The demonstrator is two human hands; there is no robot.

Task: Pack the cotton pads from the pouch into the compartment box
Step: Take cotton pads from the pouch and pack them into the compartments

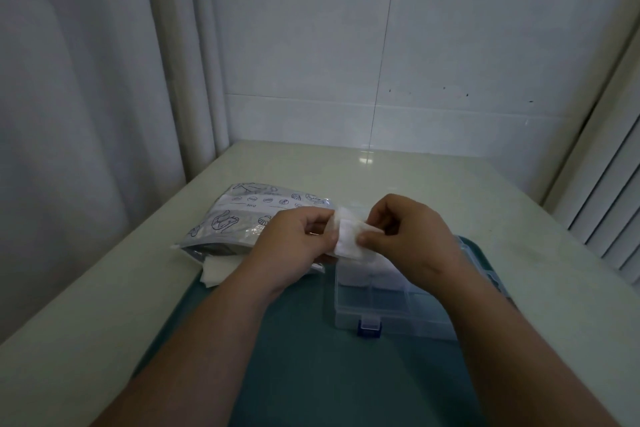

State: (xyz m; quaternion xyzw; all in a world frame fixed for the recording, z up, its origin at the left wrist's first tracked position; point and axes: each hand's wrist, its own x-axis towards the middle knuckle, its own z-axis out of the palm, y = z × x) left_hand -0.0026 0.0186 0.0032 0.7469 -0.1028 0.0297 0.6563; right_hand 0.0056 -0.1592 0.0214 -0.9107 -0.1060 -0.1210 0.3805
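A white cotton pad [349, 239] is held in the air between both hands, just above the back part of the compartment box [381, 308]. The left hand [294, 243] pinches its left edge and the right hand [412, 236] pinches its right edge. The fingers [367, 238] of both hands are curled onto the pad, and the pad is bent between them.

The box is transparent and its lid is open. It stands on a teal mat [304, 367] with its blue latch [369, 326] toward the person. The front compartments show nothing inside. The ones at the back, under the hands, seem to hold something white, but the hands cover them too much to be sure.

Just left of the box lies the printed pouch [239, 218], with its open mouth toward the person. Some loose pads [216, 272] stick out from it onto the edge of the mat. Everything rests on a pale counter [346, 166] in front of a tiled wall [415, 45].

I judge that the step in hand is shaping one pad so that it fits a single cell. The next move calls for lowering it into a free compartment and pressing it flat. This should be done gently, because the light box could slide on the mat.
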